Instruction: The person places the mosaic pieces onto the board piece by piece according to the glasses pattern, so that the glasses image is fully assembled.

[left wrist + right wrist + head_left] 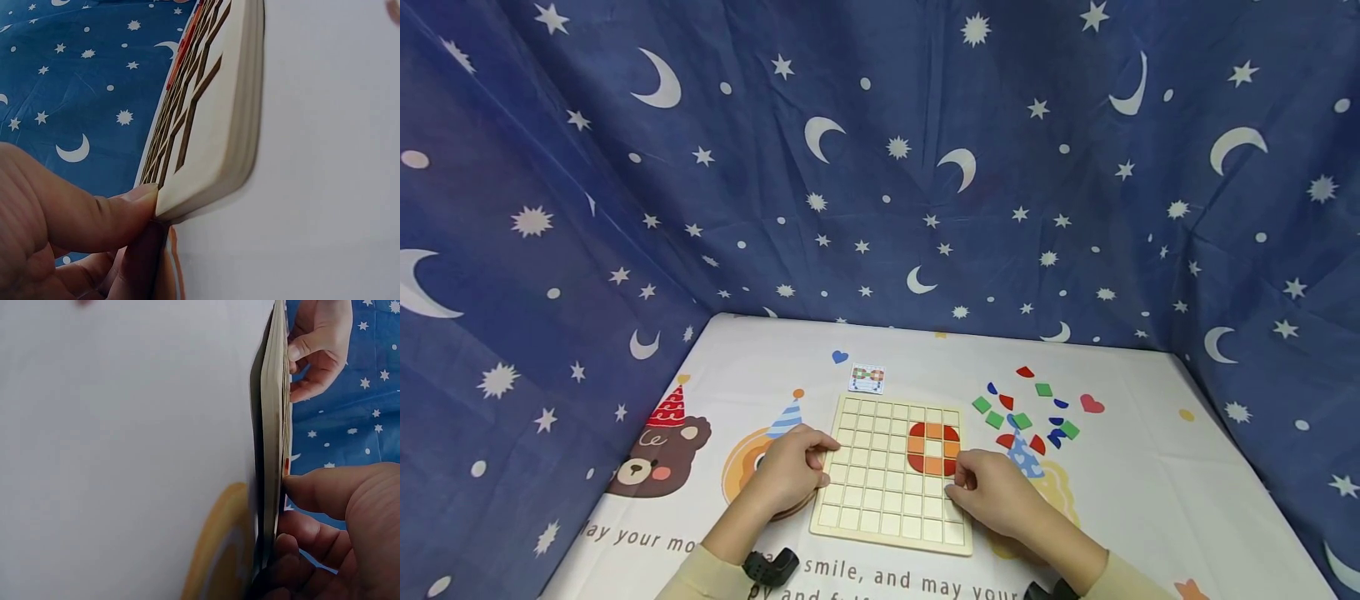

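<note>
A pale wooden grid board lies between my two hands. Red and orange pieces form a rounded ring at its right side, around one bare square. My left hand pinches the board's left edge, with the thumb on top and curled fingers beside the rim in the left wrist view. On the opposite edge, near the ring, my right hand grips the board between thumb and bent fingers. In the right wrist view, a dark shadow runs under the board's side.
Beyond the board's far left corner lies a small pattern card. Scattered at the right are green squares, red wedges and blue rounded pieces. A printed white cloth covers the table; a blue starry curtain hangs behind.
</note>
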Demonstrator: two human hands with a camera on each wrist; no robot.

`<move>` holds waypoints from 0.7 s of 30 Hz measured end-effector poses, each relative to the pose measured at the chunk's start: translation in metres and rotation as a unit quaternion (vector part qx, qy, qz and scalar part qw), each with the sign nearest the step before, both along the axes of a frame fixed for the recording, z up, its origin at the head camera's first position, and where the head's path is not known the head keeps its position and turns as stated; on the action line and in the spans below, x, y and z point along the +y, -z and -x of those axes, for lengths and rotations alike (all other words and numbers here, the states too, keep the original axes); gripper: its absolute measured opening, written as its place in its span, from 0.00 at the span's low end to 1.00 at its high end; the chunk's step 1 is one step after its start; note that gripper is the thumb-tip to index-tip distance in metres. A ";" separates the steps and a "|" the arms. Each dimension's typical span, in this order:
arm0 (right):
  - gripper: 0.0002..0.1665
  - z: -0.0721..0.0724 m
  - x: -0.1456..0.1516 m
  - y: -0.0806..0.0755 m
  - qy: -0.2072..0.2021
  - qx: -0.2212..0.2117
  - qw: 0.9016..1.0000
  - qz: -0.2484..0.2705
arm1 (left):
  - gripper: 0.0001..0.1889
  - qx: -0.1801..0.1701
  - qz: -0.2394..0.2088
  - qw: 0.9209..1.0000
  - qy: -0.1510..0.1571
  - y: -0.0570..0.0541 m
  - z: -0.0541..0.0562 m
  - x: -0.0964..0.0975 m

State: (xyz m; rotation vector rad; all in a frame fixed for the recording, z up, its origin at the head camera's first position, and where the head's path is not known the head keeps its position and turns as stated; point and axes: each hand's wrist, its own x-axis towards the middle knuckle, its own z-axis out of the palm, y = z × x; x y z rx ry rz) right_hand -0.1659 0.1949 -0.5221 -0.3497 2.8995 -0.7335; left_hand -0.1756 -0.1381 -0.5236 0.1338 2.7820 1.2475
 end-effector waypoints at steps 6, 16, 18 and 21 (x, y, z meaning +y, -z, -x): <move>0.22 0.000 -0.002 -0.002 0.003 0.015 1.000 -0.010 | 0.25 0.009 0.002 1.000 -0.001 -0.002 -0.001 0.000; 0.10 0.002 0.009 -0.001 -0.019 -0.036 0.998 0.057 | 0.24 0.003 0.003 1.000 -0.003 -0.003 -0.002 0.000; 0.09 0.003 0.013 -0.002 -0.031 -0.055 0.996 0.069 | 0.24 0.005 0.004 1.000 -0.001 -0.003 -0.002 0.000; 0.10 0.004 0.019 -0.004 -0.049 -0.074 0.993 0.079 | 0.24 0.005 0.005 1.000 -0.001 -0.002 -0.001 0.000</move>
